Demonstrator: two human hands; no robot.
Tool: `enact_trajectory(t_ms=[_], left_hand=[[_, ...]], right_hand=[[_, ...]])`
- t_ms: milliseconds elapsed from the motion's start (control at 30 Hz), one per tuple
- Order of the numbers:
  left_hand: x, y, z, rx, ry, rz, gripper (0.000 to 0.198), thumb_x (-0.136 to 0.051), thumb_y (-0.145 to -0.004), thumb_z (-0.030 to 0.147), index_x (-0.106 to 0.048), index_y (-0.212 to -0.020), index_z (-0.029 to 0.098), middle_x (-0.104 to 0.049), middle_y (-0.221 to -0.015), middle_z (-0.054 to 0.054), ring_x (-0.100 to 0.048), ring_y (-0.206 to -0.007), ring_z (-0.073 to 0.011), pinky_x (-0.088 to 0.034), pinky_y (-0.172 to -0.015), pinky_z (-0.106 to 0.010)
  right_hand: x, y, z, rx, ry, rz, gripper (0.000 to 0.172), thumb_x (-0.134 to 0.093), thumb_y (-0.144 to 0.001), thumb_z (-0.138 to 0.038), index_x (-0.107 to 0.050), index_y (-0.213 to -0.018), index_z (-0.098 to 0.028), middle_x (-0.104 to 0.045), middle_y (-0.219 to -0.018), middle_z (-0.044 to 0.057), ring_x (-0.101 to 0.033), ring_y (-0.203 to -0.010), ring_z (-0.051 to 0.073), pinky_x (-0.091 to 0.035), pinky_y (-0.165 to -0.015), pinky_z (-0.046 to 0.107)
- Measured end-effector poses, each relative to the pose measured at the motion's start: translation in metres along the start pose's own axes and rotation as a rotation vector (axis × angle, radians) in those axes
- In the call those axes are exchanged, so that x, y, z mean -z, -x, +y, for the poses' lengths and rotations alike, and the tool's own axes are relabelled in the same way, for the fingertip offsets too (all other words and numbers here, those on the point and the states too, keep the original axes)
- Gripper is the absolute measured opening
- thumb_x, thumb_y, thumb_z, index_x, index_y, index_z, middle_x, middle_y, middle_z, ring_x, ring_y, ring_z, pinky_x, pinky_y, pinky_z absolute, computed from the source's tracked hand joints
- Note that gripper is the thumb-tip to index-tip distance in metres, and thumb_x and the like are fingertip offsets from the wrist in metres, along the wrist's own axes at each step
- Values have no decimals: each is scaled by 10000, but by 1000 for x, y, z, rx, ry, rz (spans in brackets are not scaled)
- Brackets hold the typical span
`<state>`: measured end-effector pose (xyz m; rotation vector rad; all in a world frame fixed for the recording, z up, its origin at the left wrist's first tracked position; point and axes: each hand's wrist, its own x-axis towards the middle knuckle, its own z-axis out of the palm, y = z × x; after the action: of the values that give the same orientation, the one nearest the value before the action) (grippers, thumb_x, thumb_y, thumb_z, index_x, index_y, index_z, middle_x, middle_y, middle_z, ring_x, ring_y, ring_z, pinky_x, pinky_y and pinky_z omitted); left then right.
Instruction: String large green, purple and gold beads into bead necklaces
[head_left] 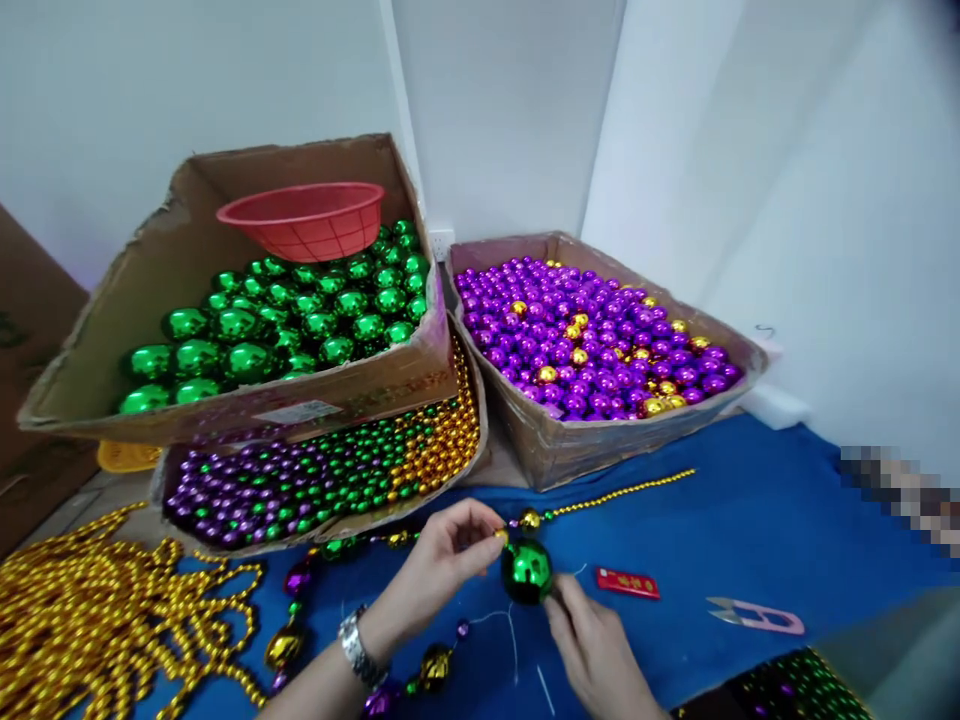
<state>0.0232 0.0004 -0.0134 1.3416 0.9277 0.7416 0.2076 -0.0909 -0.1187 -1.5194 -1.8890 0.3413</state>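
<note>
Over the blue cloth, my left hand (442,560), with a silver watch band on its wrist, pinches a small gold bead (501,537) at the top of a large shiny green bead (527,572). My right hand (600,650) is closed at the lower right edge of that green bead; its fingertips are partly hidden. Behind my hands a gold bead strand (622,492) runs off to the right. A string of mixed beads (285,648) curves around my left forearm. White thread (514,640) lies between my hands.
A carton of large green beads (244,362) holds a red basket (300,220). Purple and gold beads fill another carton (540,440). Smaller beads (322,480) sit in a box below. Gold strands (97,620) are heaped left. A red packet (628,583) and thread snips (757,615) lie right.
</note>
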Motion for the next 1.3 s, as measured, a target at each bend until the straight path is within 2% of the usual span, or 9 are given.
enact_trajectory(t_ms=[167, 367, 533, 633, 733, 800, 1000, 1133, 1300], left_hand=[[-7, -4, -12, -122, -295, -14, 217, -599, -834, 343, -679, -795, 145, -663, -763, -39, -578, -700, -150, -446, -652, -243], [-7, -8, 42, -288, -474, -22, 179, -574, -859, 320, -676, -856, 173, -685, -779, -17, -612, -713, -138, -463, -667, -226], [-14, -27, 86, -283, -394, -142, 215, -571, -859, 340, -649, -843, 140, -684, -750, -43, -625, -685, -143, -487, -624, -225], [-16, -55, 107, -274, -403, -226, 310, -472, -902, 390, -638, -893, 128, -696, -807, -78, -641, -711, -161, -508, -630, -246], [-19, -99, 125, -410, -754, -143, 394, -326, -948, 402, -617, -1045, 156, -689, -949, -97, -644, -834, -188, -503, -725, -290], [-24, -135, 129, -460, -1195, -63, 357, -412, -907, 416, -614, -1079, 178, -679, -984, -104, -631, -899, -230, -478, -802, -351], [-42, -204, 117, -362, -1316, -125, 272, -745, -597, 405, -678, -735, 180, -662, -688, -92, -634, -775, -321, -476, -728, -441], [-38, -199, 117, -393, -1210, -67, 222, -697, -659, 315, -668, -842, 192, -660, -764, -75, -629, -811, -280, -475, -748, -394], [-21, -144, 118, -430, -812, 32, 383, -448, -894, 370, -478, -1232, 193, -607, -1016, -91, -640, -817, -185, -514, -700, -308]], right_hand=[[-2, 11, 29, 18, 114, 2, 363, -240, -986, -319, -576, -997, -185, -668, -762, 77, -668, -586, 188, -500, -505, 233], [33, -17, 9, 49, 39, 78, 382, -380, -956, -208, -419, -1335, -205, -571, -1223, 118, -587, -1095, 214, -501, -870, 287], [41, -42, -17, 17, -313, 108, 273, -355, -974, -224, -578, -1130, -205, -657, -909, 58, -643, -820, 154, -500, -742, 218], [42, -44, -17, -81, -434, 122, 279, -358, -980, -281, -626, -989, -205, -615, -712, 18, -610, -634, 132, -468, -601, 193], [45, -43, -17, -185, -515, 119, 302, -368, -981, -344, -635, -989, -202, -578, -634, -4, -579, -550, 118, -441, -536, 178], [45, -44, -18, -212, -541, 111, 317, -371, -980, -369, -637, -996, -198, -570, -618, -7, -572, -537, 115, -436, -525, 173], [43, -44, -23, -228, -532, 106, 365, -363, -973, -410, -653, -949, -189, -589, -635, 12, -587, -555, 122, -451, -532, 170], [43, -40, -23, -233, -532, 104, 378, -367, -969, -429, -659, -976, -188, -597, -642, 17, -594, -555, 124, -466, -534, 168], [46, -33, -28, -274, -555, 178, 351, -408, -955, -435, -666, -988, -199, -585, -587, 0, -583, -506, 117, -468, -512, 154]])
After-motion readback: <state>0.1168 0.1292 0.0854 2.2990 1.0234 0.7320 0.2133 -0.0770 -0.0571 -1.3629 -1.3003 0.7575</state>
